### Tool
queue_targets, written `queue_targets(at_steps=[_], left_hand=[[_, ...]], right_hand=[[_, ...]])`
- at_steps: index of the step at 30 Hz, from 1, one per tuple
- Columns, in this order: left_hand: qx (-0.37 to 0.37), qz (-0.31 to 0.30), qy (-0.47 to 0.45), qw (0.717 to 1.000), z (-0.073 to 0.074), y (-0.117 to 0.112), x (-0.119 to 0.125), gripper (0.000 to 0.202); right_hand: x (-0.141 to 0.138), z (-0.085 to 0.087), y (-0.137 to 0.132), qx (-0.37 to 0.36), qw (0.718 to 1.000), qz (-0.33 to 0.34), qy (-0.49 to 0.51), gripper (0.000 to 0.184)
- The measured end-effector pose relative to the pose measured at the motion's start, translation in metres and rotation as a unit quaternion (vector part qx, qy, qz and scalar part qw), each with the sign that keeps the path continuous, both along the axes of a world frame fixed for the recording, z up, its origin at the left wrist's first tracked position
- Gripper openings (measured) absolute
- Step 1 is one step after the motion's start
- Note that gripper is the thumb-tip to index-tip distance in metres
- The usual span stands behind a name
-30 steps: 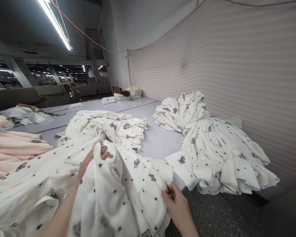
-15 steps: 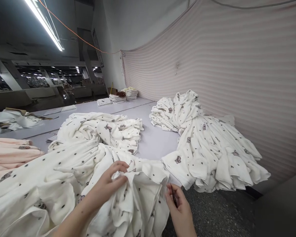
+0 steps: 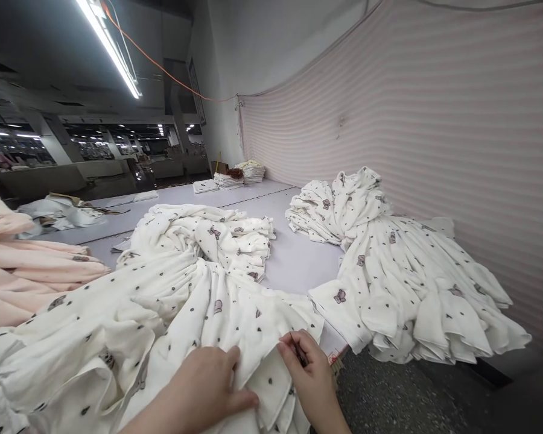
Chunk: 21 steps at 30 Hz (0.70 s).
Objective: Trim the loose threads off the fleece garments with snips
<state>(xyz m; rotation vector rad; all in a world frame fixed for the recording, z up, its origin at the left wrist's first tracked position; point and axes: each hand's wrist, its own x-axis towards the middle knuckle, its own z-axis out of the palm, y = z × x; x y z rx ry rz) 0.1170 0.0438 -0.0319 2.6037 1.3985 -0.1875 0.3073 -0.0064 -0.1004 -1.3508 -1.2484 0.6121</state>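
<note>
- While the left hand (image 3: 206, 383) lies spread on spotted cloth (image 3: 239, 310) atop the bench (image 3: 283, 265), handling looks unfinished.
- Right hand (image 3: 314, 377) pinches, apparently, a dark tool (image 3: 303, 360) at its edge.
- Second pile (image 3: 402, 271): untouched, rightward.

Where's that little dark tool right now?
In the head view, the dark tool is low, right of centre, in the right hand, by the white printed cloth.

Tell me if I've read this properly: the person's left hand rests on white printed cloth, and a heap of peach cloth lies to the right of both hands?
Not quite: the head view shows the peach cloth left of both hands. The left hand does rest on white printed cloth.
</note>
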Motion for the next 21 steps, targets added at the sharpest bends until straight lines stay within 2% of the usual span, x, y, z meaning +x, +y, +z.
queue_targets(at_steps=[2, 5, 7, 9, 11, 13, 15, 19, 21], left_hand=[[0.035, -0.008, -0.008, 0.999, -0.012, -0.004, 0.006, 0.03], [0.031, -0.028, -0.129, 0.991, -0.019, -0.002, 0.005, 0.045], [-0.021, -0.036, -0.237, 0.971, -0.015, 0.001, 0.001, 0.048], [-0.098, -0.01, -0.328, 0.939, -0.007, 0.006, -0.004, 0.042], [-0.164, 0.067, -0.402, 0.898, 0.001, 0.012, -0.01, 0.03], [-0.197, 0.15, -0.467, 0.849, 0.007, 0.017, -0.017, 0.018], [-0.203, 0.175, -0.52, 0.811, 0.012, 0.02, -0.026, 0.011], [-0.224, 0.13, -0.552, 0.792, 0.017, 0.022, -0.039, 0.015], [-0.245, 0.115, -0.548, 0.792, 0.019, 0.021, -0.042, 0.011]], right_hand=[[0.0, 0.0, -0.004, 0.011, 0.999, 0.007, 0.03, 0.017], [0.001, 0.003, -0.005, 0.018, 0.999, 0.005, 0.033, 0.016], [0.0, 0.007, -0.001, 0.019, 0.999, -0.003, 0.026, 0.017], [-0.003, 0.012, 0.006, 0.025, 0.999, -0.015, 0.016, 0.018], [-0.007, 0.012, 0.011, 0.03, 0.999, -0.03, 0.001, 0.016], [-0.01, 0.008, 0.011, 0.023, 0.999, -0.031, -0.005, 0.023], [-0.013, 0.001, 0.006, 0.013, 1.0, -0.018, 0.003, 0.033], [-0.022, -0.005, -0.006, 0.043, 0.998, -0.009, -0.042, 0.035], [-0.026, 0.0, -0.007, 0.047, 0.995, -0.011, -0.087, 0.022]])
